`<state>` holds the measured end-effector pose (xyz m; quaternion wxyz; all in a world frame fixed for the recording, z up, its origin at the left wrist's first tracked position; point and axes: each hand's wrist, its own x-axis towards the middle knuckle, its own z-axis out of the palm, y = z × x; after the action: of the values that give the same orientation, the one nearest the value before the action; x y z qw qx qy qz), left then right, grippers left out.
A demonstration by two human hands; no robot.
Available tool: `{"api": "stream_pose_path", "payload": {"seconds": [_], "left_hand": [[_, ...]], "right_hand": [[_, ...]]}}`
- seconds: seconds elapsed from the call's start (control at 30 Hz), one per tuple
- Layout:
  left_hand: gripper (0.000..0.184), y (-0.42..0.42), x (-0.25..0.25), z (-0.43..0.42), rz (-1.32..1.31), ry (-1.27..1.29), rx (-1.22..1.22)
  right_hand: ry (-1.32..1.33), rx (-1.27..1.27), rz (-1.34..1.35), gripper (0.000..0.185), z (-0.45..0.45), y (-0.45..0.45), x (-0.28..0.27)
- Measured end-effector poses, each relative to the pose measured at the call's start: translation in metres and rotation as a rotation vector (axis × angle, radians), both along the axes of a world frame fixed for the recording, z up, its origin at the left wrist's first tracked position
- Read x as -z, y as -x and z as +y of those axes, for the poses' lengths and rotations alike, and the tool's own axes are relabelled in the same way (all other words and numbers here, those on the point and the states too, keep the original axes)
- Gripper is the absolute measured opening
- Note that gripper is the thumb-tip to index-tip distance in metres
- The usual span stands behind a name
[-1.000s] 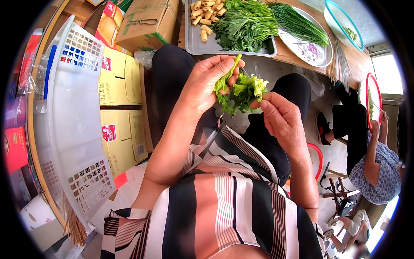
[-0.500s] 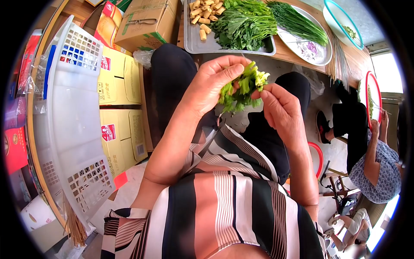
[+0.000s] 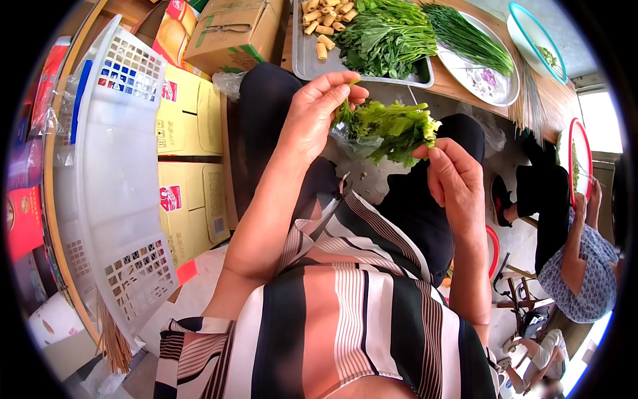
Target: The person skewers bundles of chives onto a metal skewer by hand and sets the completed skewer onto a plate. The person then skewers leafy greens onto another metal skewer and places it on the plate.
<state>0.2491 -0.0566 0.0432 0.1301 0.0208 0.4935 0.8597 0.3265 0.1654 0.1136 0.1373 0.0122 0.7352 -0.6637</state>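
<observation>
My left hand [image 3: 312,110] is closed, with a bit of green leafy stem between thumb and fingers. My right hand [image 3: 455,176] pinches the pale end of a thin skewer and leaf bunch at its left. The leafy greens [image 3: 395,130] hang between both hands, above my lap, with a clear plastic bag [image 3: 359,143] beneath or behind them. Beyond the hands, a metal tray [image 3: 307,56] holds short brown pieces [image 3: 323,48] and a heap of green leaves [image 3: 382,46]. To its right, long green stalks [image 3: 475,43] lie on a flowered plate [image 3: 488,83].
A white plastic basket [image 3: 119,186] and yellow boxes [image 3: 189,126] stand at the left. A cardboard box [image 3: 232,40] is behind. Thin skewers [image 3: 528,100] and a teal-rimmed bowl [image 3: 531,43] are at the right. Another person [image 3: 578,266] holds a red-rimmed container [image 3: 580,159].
My hands have moved apart, the left slightly up and left, the right to the right. The leafy greens have shifted right with my right hand and stretch out longer.
</observation>
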Motion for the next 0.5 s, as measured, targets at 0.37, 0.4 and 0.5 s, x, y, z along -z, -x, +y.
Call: {"api": "stream_pose_path", "payload": {"seconds": [0.37, 0.4, 0.5], "left_hand": [[0.018, -0.006, -0.019, 0.012, -0.121, -0.146, 0.026], [0.018, -0.006, -0.019, 0.013, -0.121, -0.146, 0.028], [0.017, -0.007, -0.02, 0.014, -0.126, -0.16, 0.05]], "right_hand": [[-0.058, -0.088, -0.013, 0.02, -0.01, -0.002, -0.004], [-0.058, -0.094, -0.017, 0.019, -0.011, -0.002, -0.004], [-0.076, -0.082, 0.02, 0.018, -0.014, -0.002, -0.003]]}}
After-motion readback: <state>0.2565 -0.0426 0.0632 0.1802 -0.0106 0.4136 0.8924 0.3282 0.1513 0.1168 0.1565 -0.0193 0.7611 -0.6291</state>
